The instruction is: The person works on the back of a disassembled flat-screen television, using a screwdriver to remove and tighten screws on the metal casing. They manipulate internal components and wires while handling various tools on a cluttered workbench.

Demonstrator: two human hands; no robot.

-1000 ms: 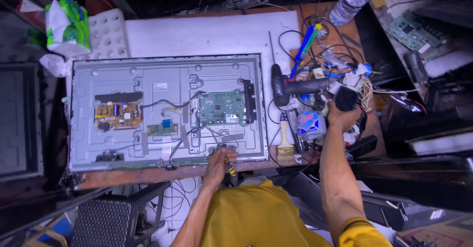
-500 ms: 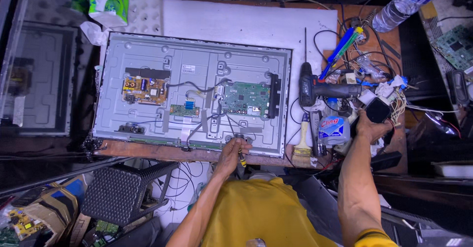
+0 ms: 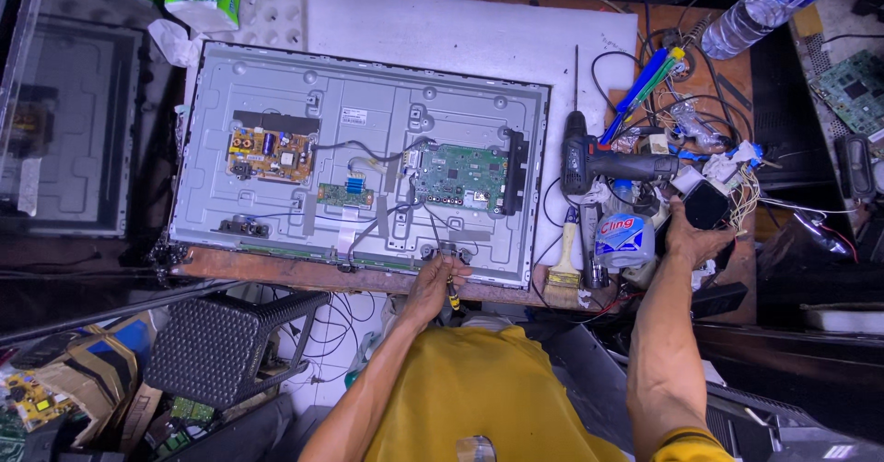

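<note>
At TV panel (image 3: 368, 149) edge: L hand (image 3: 433, 282) w/ screwdriver (image 3: 450, 289).

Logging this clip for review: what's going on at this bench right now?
A person in a yellow shirt is working on an opened TV lying back-up on the bench, its circuit boards exposed. The left hand holds a yellow-handled screwdriver at the panel's near edge. The right hand grips a small black box among a tangle of wires at the right. A drill, a brush and a spray bottle lie between the hands, untouched.
</note>
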